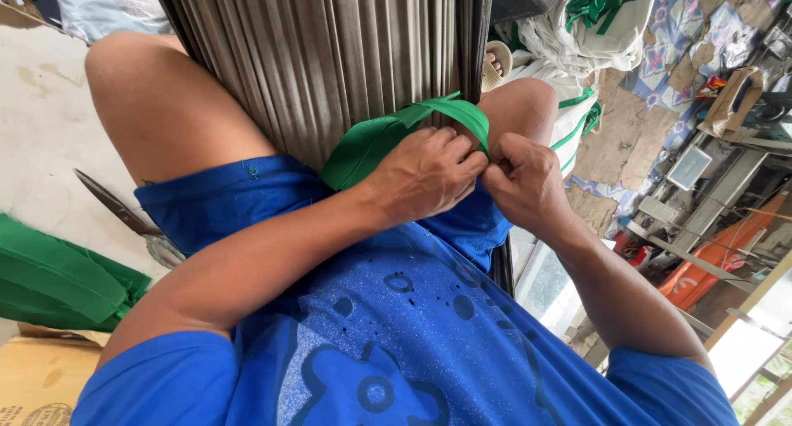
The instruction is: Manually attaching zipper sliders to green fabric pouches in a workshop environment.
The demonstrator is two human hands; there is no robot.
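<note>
My left hand (425, 174) and my right hand (528, 183) meet in front of my lap, and both pinch a green fabric strip (371, 141). The strip is folded into a loop that arches over my fingers and runs down to the left across my blue shorts (223, 203). A tall bundle of thin grey-brown rods (330, 55) stands between my bare knees, right behind the strip. The fingertips of both hands are closed tight on the strip's fold, so the part of it inside them is hidden.
Scissors (115, 205) lie on the pale floor at left, near a pile of green fabric (58, 282) and a cardboard box (37, 381). White cloth with green trim (594, 22) is heaped at the upper right. A sandalled foot (495, 63) shows beyond the rods.
</note>
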